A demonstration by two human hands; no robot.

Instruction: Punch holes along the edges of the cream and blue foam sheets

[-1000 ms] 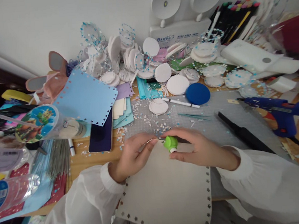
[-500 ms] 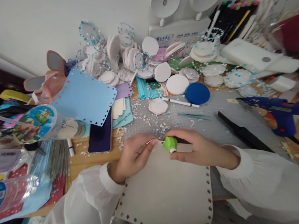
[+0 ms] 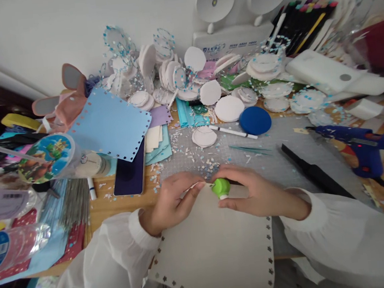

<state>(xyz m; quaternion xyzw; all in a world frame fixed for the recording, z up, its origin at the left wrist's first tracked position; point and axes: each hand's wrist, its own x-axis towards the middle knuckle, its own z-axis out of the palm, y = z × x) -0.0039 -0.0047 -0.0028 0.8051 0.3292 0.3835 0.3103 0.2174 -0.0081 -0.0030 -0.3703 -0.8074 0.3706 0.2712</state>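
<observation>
A green paper punch (image 3: 220,187) sits between the thumb and fingers of my right hand (image 3: 260,192), at the far edge of a cream sheet of paper (image 3: 216,248). My left hand (image 3: 178,200) pinches that same far edge, just left of the punch. Small flower-shaped holes run along the sheet's side and near borders. The sheet's near part hangs over the table's front edge. Beyond my hands, small punched-out paper bits (image 3: 210,165) lie scattered on the grey cutting mat (image 3: 183,158).
A blue sheet with punched edges (image 3: 110,123) lies over a phone (image 3: 130,175) at left. Along the wall are piled white paper discs (image 3: 229,108). A blue glue gun (image 3: 361,144), tweezers (image 3: 250,148), a blue round lid (image 3: 255,120) and a plastic cup (image 3: 51,157) stand or lie about.
Both hands stay at the sheet's far edge. The green punch has turned slightly in my right hand, and the whole view has shifted a little.
</observation>
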